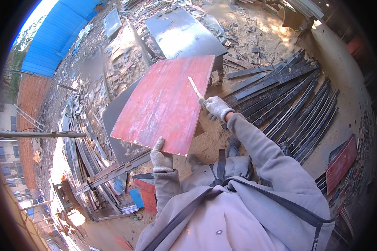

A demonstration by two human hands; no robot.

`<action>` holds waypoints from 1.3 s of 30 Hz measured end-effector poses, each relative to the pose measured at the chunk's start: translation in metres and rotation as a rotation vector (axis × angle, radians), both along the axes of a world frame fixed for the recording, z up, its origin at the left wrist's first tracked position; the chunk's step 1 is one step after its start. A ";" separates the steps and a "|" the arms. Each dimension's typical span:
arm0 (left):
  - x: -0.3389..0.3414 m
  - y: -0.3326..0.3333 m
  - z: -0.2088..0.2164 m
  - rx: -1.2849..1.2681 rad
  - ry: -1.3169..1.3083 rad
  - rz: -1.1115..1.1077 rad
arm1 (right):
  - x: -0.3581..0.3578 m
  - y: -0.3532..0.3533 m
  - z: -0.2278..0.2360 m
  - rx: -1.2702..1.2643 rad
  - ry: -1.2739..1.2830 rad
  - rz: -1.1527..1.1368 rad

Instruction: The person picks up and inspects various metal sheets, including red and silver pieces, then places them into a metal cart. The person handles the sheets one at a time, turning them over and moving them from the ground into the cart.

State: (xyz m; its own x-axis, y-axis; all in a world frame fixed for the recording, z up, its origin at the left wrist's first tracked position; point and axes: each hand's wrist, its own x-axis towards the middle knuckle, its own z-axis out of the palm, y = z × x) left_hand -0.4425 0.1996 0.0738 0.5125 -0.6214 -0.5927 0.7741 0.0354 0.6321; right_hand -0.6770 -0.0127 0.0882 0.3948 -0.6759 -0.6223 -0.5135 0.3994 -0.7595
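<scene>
A red-faced wooden board (165, 104), scuffed with pale streaks, is tilted up in front of me. My left hand (161, 158), in a light knitted glove, grips its near edge with the thumb on top and the fingers underneath. My right hand (217, 108), also gloved, is closed round a thin pale stick-like tool (194, 87) beside the board's right edge. The tool's tip reaches over the red face; whether it touches cannot be made out. A dark panel (120, 144) lies partly hidden beneath the board.
A large dark sheet (183, 35) rests on a support ahead. Long dark strips (280, 100) are piled on the right, and more strips (86, 154) on the left. Wood scraps (88, 81) litter the ground. Red boards (341, 163) lean at the right, and a blue metal fence (56, 35) stands far left.
</scene>
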 end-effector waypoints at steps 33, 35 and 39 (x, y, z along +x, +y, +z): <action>0.528 0.247 0.042 0.352 -0.314 0.211 | 0.252 0.040 0.033 -0.010 -1.277 -0.312; 0.547 0.246 0.048 0.360 -0.254 0.263 | 0.264 0.036 0.031 -0.028 -1.276 -0.296; 0.570 0.252 0.052 0.569 -0.701 -0.013 | 0.265 0.024 0.032 0.031 -1.322 -0.361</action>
State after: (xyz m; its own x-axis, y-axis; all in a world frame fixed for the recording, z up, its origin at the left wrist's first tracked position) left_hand 0.1270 0.4512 0.1259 0.8668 -0.3376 -0.3671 0.2031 -0.4333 0.8781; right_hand -0.4120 0.0110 0.1199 0.5071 -0.8598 0.0605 0.7153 0.3807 -0.5860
